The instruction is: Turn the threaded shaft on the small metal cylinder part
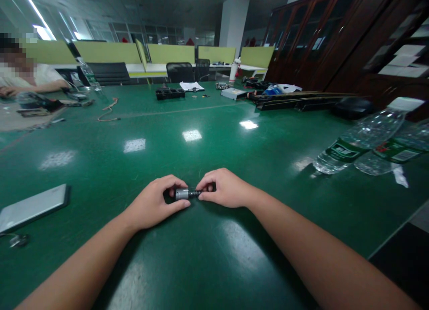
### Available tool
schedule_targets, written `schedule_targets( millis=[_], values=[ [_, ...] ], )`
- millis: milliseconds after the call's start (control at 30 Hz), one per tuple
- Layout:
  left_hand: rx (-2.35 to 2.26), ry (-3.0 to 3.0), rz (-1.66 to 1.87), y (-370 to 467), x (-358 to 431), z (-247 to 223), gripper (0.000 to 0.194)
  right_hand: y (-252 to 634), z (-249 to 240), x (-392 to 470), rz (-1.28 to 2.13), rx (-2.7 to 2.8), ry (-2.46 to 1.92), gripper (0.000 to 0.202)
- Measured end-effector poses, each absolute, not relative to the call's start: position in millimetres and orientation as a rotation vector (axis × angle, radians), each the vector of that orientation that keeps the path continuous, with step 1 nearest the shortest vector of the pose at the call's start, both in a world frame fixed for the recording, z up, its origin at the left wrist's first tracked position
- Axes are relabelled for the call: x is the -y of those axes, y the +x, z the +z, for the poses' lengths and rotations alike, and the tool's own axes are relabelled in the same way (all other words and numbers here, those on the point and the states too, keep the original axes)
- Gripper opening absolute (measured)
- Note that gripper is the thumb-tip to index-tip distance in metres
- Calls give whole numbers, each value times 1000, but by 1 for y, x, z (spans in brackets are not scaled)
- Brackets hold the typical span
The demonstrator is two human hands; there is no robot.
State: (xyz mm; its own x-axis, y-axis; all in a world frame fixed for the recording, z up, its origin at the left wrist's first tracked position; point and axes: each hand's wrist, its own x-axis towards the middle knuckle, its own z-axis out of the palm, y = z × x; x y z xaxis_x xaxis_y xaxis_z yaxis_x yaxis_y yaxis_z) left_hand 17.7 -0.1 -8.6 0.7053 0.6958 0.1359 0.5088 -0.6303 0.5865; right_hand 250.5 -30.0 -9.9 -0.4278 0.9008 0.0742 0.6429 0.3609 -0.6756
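Gray-and-black cylindrical part (182, 194): specify location and orientation.

It is horizontal, at or just above the surface of the green table (201, 261); contact with the tabletop cannot be confirmed. Its smooth gray body is toward the left, and its dark, ridged section extends toward the right.

State the condition of each hand.

Left hand (150, 203): gripping the gray body, with curled fingers on the far side and the thumb on the near side. Right hand (228, 188): closed in a pinch at the outer end of the dark section.

Identify surrounding items, using the part as reference.

Left of the part: flat gray device (33, 207). Right of the part, well apart: labeled clear bottle (362, 142), with a second bottle just beside it. Beyond the part: black tray (170, 94). Beyond and to its left: thin cable (114, 119) and, farther off, another person (47, 75). Beyond and to its right: white box (233, 94).
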Motion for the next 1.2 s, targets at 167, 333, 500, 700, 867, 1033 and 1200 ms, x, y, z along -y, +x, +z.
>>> schedule_targets(
  millis=[167, 333, 500, 700, 867, 1033, 1200],
  values=[
    [-933, 2349, 484, 18, -1, -9, 23, 244, -8, 31, 775, 2189, -1313, 17],
    [-942, 2312, 492, 20, 0, -9, 22, 238, -9, 32, 754, 2191, -1290, 17],
    [-943, 2313, 488, 20, 0, -9, 22, 239, -9, 32, 695, 2236, -1267, 16],
    [-937, 2309, 483, 20, -1, -9, 22, 241, -9, 31, 661, 2286, -1232, 17],
    [-950, 2305, 471, 19, -2, -9, 22, 242, -9, 31, 664, 2283, -1219, 18],
    [-941, 2310, 467, 18, -2, -10, 22, 244, -10, 30, 672, 2286, -1217, 19],
    [-944, 2309, 471, 18, -2, -10, 23, 246, -10, 30, 680, 2288, -1223, 18]
  ],
)
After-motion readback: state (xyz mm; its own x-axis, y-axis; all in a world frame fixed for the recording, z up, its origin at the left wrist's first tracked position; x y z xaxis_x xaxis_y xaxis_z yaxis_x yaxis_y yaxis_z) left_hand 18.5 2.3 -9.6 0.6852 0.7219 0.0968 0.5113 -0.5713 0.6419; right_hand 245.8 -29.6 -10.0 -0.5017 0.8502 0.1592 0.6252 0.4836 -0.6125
